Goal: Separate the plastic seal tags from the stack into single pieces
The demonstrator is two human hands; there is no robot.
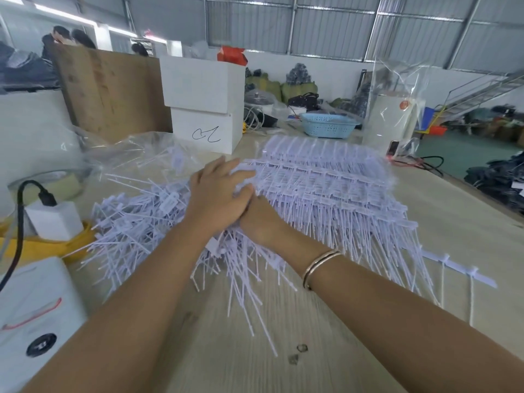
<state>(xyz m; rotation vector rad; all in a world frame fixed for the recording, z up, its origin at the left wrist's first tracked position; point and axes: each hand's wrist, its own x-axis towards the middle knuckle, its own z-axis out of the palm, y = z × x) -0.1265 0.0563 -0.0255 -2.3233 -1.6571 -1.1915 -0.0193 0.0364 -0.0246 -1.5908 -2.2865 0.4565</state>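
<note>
A big stack of white plastic seal tags point(326, 177), joined in rows, lies across the middle of the wooden table point(459, 222). To its left spreads a loose pile of single tags point(136, 219). My left hand point(218, 191) lies flat on the stack's left edge with its fingers stretched out. My right hand point(259, 219) sits just below and partly under the left one, on the near left corner of the stack; its fingers are hidden. A short strip of joined tags point(459, 268) lies alone at the right.
White boxes point(204, 109) and a cardboard sheet point(110, 92) stand at the back left. A blue basket point(326, 124) and clear bags point(397, 103) stand behind the stack. A white charger block point(54, 219) with a black cable, a yellow tray point(37, 248) and a tape roll point(54, 180) sit at the left.
</note>
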